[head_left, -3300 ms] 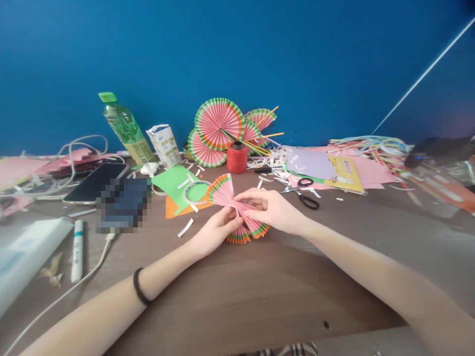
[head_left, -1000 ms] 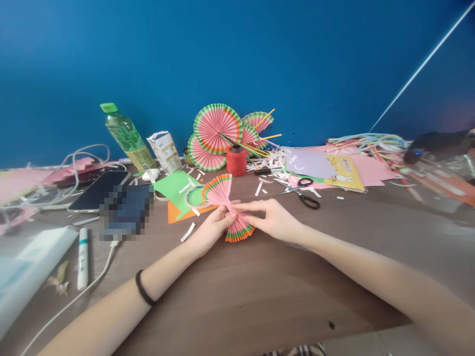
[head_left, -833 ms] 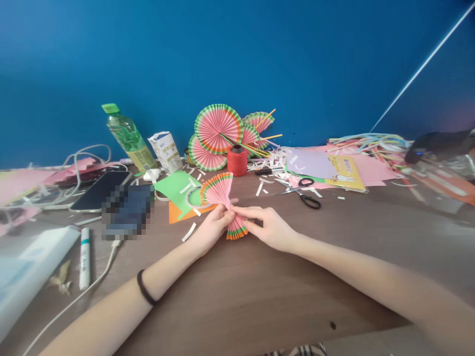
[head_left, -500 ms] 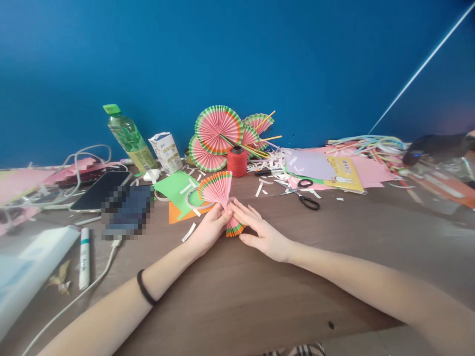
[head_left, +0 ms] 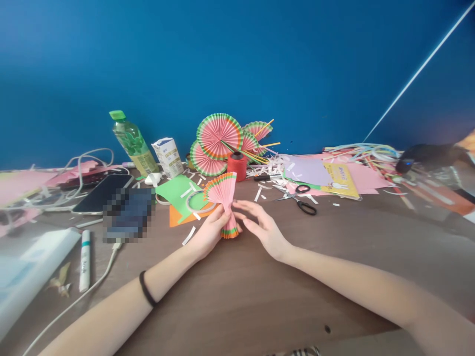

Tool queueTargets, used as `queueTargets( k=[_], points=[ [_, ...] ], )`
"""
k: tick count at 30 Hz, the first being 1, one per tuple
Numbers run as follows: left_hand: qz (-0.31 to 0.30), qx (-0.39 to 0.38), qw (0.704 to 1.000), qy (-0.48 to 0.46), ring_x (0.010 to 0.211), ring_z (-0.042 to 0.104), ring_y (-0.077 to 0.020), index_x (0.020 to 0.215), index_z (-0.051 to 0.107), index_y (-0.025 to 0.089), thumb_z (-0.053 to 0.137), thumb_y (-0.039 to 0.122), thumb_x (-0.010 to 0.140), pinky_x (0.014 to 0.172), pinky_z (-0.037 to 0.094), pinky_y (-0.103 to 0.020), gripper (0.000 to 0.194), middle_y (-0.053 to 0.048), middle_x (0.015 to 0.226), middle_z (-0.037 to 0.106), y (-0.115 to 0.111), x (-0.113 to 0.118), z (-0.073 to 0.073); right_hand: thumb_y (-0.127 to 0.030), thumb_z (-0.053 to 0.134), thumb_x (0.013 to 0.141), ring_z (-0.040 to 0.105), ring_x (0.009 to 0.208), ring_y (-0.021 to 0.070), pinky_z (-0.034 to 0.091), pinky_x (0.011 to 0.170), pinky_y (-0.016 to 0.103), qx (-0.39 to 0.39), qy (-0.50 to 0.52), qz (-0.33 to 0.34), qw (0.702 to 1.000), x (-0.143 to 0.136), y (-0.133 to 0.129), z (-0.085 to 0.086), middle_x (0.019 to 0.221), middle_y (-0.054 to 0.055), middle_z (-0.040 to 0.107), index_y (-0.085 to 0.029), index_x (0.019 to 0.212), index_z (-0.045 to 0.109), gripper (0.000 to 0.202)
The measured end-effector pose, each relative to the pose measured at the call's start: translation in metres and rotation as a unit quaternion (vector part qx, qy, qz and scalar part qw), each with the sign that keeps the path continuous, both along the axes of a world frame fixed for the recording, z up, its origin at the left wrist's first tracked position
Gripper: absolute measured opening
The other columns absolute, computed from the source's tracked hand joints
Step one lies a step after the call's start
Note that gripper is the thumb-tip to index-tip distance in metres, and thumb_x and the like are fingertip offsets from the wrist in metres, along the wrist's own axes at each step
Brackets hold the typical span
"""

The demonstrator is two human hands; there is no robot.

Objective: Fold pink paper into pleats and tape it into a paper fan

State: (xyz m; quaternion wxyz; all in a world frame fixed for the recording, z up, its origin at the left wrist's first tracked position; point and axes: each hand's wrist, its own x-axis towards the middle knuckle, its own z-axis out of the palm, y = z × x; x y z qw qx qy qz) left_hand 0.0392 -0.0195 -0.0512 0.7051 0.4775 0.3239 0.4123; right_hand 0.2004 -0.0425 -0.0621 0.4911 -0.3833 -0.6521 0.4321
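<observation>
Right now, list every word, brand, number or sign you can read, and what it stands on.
None can be read for certain.
Marker: lettering along the barrel, too blurred.
Yellow packet: characters, too small and blurred.
Carton: printed lines, too small.
Bottle: label, too blurred.
Fan in the left hand: no writing shows.

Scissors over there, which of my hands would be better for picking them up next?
Probably your right hand: it is open and nearer the scissors, which lie on its side of the table. Your left hand holds the pleated paper. Whether the right touches it too, I can't tell.
</observation>
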Motion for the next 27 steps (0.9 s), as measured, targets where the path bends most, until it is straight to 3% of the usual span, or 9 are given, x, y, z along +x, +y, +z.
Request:
queueTargets(
  k=[3, 6, 9, 14, 17, 21, 27],
  points=[
    [-0.042, -0.012, 0.999, -0.006, 0.066, 0.059, -0.0134, 0.097, 0.050, 0.017, 0.055, 0.033, 0.082, 0.061, 0.044, -0.026, 0.023, -0.001, 0.075, 0.060, -0.002, -0.002, 0.002, -0.035, 0.055, 0.080, 0.055, 0.104, 0.0185, 0.043, 0.092, 0.038, -0.061, 0.086, -0.033, 0.994, 0.001, 0.012, -0.007, 0.111, 0.008, 0.056, -0.021, 0.105, 0.049, 0.030],
    [-0.069, -0.028, 0.996, -0.044, 0.061, 0.058, -0.0122, 0.084, 0.048, 0.016, 0.056, 0.031, 0.082, 0.067, 0.046, -0.029, 0.017, 0.003, 0.063, 0.052, -0.006, 0.000, 0.006, -0.041, 0.057, 0.079, 0.062, 0.084, 0.0163, 0.049, 0.079, 0.035, -0.130, 0.133, 0.040, 0.982, 0.003, 0.020, -0.010, 0.096, 0.006, 0.061, -0.018, 0.099, 0.048, 0.032],
    [-0.109, -0.061, 0.990, -0.073, 0.058, 0.056, -0.0111, 0.086, 0.047, 0.017, 0.055, 0.031, 0.082, 0.069, 0.049, -0.033, 0.016, 0.005, 0.059, 0.047, -0.012, 0.005, 0.012, -0.044, 0.057, 0.079, 0.063, 0.083, 0.0171, 0.049, 0.077, 0.034, -0.155, 0.121, 0.123, 0.973, 0.008, 0.023, -0.004, 0.089, 0.005, 0.064, -0.015, 0.100, 0.053, 0.035],
    [-0.141, -0.077, 0.985, -0.062, 0.045, 0.042, -0.0073, 0.081, 0.045, 0.018, 0.048, 0.031, 0.085, 0.052, 0.049, -0.028, 0.014, 0.006, 0.054, 0.039, -0.015, 0.010, 0.013, -0.038, 0.062, 0.077, 0.060, 0.082, 0.0158, 0.045, 0.084, 0.033, -0.183, 0.131, 0.237, 0.945, 0.017, 0.028, 0.009, 0.086, 0.005, 0.065, -0.013, 0.099, 0.060, 0.034],
    [-0.170, -0.089, 0.981, -0.028, 0.041, 0.032, -0.0057, 0.080, 0.047, 0.017, 0.043, 0.033, 0.087, 0.043, 0.041, -0.021, 0.018, 0.007, 0.051, 0.033, -0.014, 0.011, 0.007, -0.034, 0.065, 0.073, 0.056, 0.069, 0.0104, 0.046, 0.076, 0.027, -0.203, 0.155, 0.256, 0.932, 0.021, 0.034, 0.008, 0.093, 0.007, 0.065, -0.013, 0.099, 0.062, 0.033],
    [-0.212, -0.085, 0.974, 0.003, 0.041, 0.029, -0.0036, 0.082, 0.046, 0.017, 0.049, 0.038, 0.085, 0.043, 0.036, -0.018, 0.021, 0.008, 0.055, 0.030, -0.014, 0.010, 0.003, -0.033, 0.067, 0.071, 0.052, 0.057, 0.0078, 0.046, 0.060, 0.024, -0.222, 0.170, 0.275, 0.920, 0.025, 0.042, 0.000, 0.099, 0.008, 0.064, -0.015, 0.100, 0.062, 0.035],
    [-0.218, -0.063, 0.974, 0.026, 0.042, 0.027, -0.0037, 0.087, 0.046, 0.017, 0.051, 0.035, 0.084, 0.046, 0.038, -0.020, 0.018, 0.009, 0.055, 0.028, -0.012, 0.011, 0.007, -0.033, 0.067, 0.070, 0.056, 0.065, 0.0141, 0.045, 0.050, 0.024, -0.258, 0.235, 0.254, 0.902, 0.024, 0.047, -0.002, 0.086, 0.006, 0.064, -0.017, 0.093, 0.060, 0.028]
  ],
)
